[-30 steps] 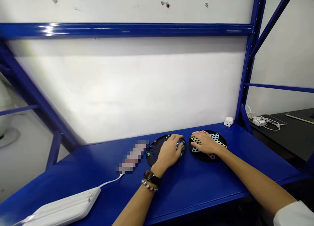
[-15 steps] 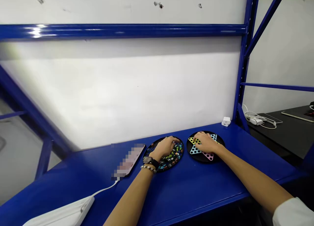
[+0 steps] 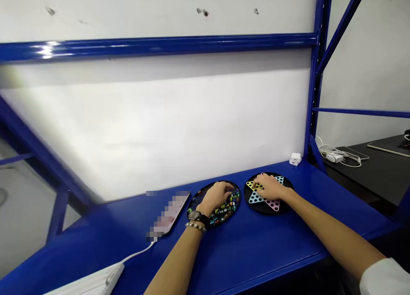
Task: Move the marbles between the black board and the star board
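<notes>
A round black tray (image 3: pixel 229 212) of mixed coloured glass marbles lies on the blue tabletop. My left hand (image 3: pixel 217 195), wearing a watch and a beaded bracelet, is over these marbles. Its fingers bend downward, with a gap between thumb and forefinger; no held marble shows. To the right is a round black Chinese checkers board (image 3: pixel 273 204) with a coloured, holed star. My right hand (image 3: pixel 269 187) rests over the star's upper middle, fingers apart, hiding part of it. A small pink piece shows at the board's far edge, beyond those fingers.
Left of the marbles lies a phone (image 3: pixel 173 211), partly pixelated, cabled to a white device (image 3: pixel 92 282). A white charger (image 3: pixel 295 159) stands at the back right corner. Blue rack posts and a white wall bound the surface. White cables (image 3: pixel 339 156) lie on a dark table.
My left hand's outstretched forefinger has drawn in and curled down over the marbles. My right hand has stayed nearly still on the board. The view has shifted slightly.
</notes>
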Motion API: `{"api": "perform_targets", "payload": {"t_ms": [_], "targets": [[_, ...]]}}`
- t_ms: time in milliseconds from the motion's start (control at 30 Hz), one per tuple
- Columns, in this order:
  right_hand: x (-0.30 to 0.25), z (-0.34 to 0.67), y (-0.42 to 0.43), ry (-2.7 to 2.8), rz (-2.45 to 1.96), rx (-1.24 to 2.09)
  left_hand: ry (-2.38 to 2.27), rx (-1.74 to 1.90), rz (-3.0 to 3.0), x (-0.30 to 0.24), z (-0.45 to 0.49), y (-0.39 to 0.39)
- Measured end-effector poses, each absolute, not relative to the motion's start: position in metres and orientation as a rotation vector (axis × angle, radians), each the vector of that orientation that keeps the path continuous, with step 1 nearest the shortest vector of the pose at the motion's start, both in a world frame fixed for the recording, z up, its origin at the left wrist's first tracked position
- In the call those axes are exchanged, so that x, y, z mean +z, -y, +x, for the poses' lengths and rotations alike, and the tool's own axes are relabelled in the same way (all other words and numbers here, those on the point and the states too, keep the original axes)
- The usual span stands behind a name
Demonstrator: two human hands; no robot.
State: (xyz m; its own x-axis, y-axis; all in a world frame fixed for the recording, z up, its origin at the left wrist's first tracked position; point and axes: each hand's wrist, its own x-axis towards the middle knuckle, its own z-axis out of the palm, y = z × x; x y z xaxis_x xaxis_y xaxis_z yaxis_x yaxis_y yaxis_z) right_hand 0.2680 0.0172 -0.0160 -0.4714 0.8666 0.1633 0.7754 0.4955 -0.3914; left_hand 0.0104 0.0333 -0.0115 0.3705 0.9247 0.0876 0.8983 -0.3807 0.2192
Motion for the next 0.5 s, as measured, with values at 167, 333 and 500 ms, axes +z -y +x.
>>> {"api": "perform_targets", "payload": {"t_ms": [167,333,500], "targets": [[-0.014,0.267,-0.015,2.408,-1.344,0.418,-1.542,0.263,2.622,-0.010,0.017,-0.027],[-0.010,0.265,-0.010,2.424,-1.347,0.399,-1.518,0.232,2.635,-0.010,0.020,-0.024],[-0.010,0.264,-0.010,2.420,-1.362,0.402,-1.534,0.243,2.598,-0.010,0.024,-0.023]]}}
